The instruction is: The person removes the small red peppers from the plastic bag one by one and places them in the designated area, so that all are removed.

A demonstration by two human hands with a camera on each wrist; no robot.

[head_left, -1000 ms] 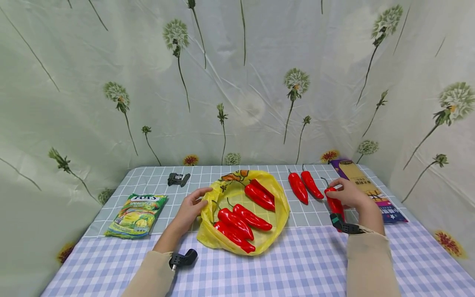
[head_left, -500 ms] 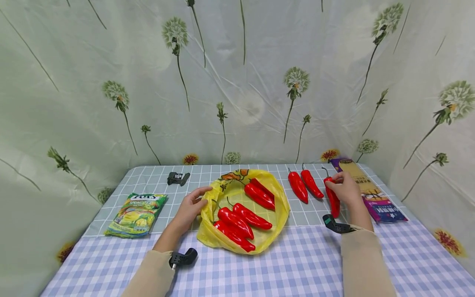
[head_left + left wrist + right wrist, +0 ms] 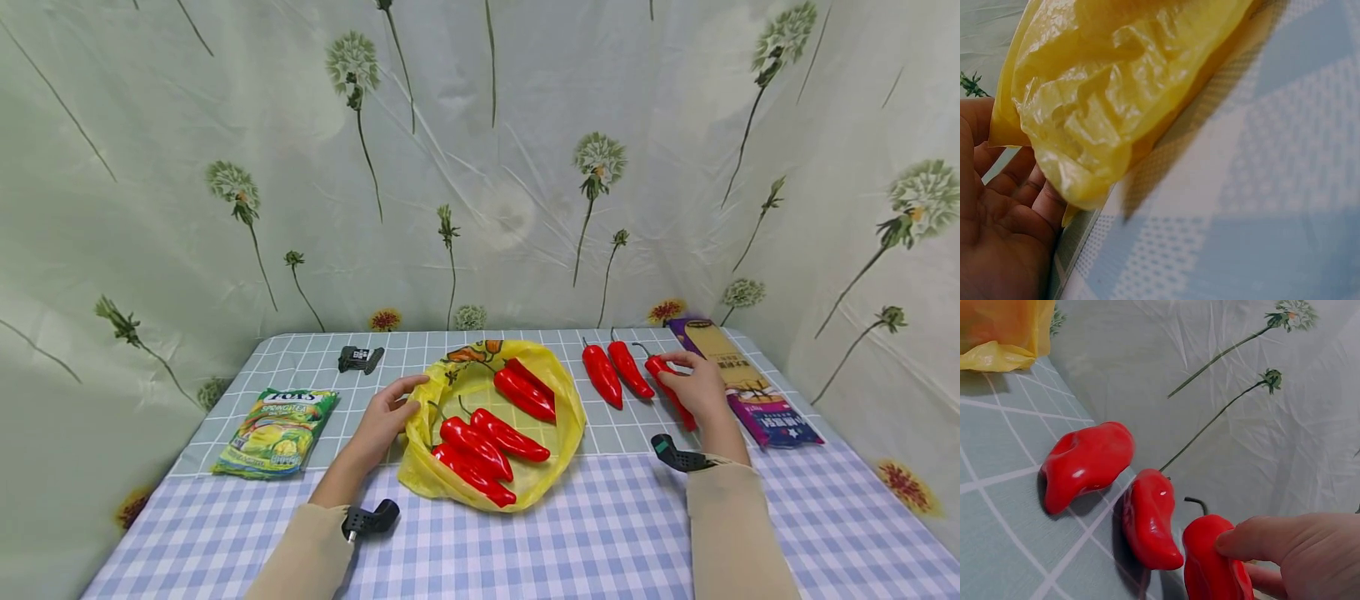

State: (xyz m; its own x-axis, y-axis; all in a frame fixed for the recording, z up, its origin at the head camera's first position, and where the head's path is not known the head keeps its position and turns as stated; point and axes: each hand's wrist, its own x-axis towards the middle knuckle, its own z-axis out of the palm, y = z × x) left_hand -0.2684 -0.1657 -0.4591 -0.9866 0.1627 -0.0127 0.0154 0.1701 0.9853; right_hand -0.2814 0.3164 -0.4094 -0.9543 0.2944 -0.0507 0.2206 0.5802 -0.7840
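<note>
Right hand pinching third red chili pepper at 3 o'clock beside two laid-out peppers, left hand gripping yellow plastic bag rim, five left inside.

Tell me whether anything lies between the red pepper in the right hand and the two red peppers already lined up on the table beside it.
Nothing visible does. The right hand holds the glossy red pepper just right of the two red peppers on the grey checked tablecloth. Only bare cloth shows between them. The yellow plastic bag lies farther left.
</note>
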